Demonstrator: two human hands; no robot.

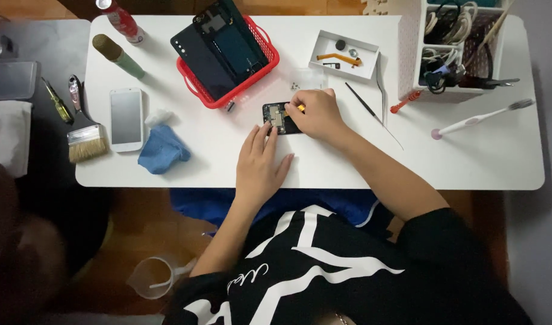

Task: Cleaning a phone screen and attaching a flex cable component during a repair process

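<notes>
White worktop (360, 162) fills the view, with a dark floor around it. A small open phone (280, 118) lies near the middle. The left hand (259, 161) lies flat and open at 6 o'clock of the phone, fingertips touching its edge to keep it from sliding. The right hand (317, 112) sits at 3 o'clock, fingers pinched on a tiny orange bit (300, 108) at the phone's edge. To do this well, press down gently and pinch softly. A red basket (265, 45) sits at 11 o'clock.
</notes>
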